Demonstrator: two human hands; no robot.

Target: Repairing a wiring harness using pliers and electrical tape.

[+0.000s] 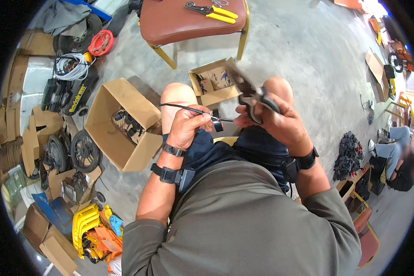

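Note:
Above my lap, my left hand [188, 126] is closed on a black cable [177, 106], whose free end sticks out past the fingers toward the upper left. The other stretch of cable runs right, toward the fingertips of my right hand [278, 119]; whether they touch it is hard to tell. That hand is wrapped round a pair of pliers [250, 94] with black and grey handles, its head pointing up and away and smeared by motion. A small black boxy part [217, 124] hangs beside the cable, between my hands.
A small cardboard box [206, 99] with wire pieces lies beyond my knees; a larger carton [99, 115] with black wiring stands left. Ahead, yellow-handled wire strippers [211, 12] rest on a brown chair [170, 30]. Wheels [85, 152] lie far left, a cable heap [350, 156] right, near a seated person [400, 170].

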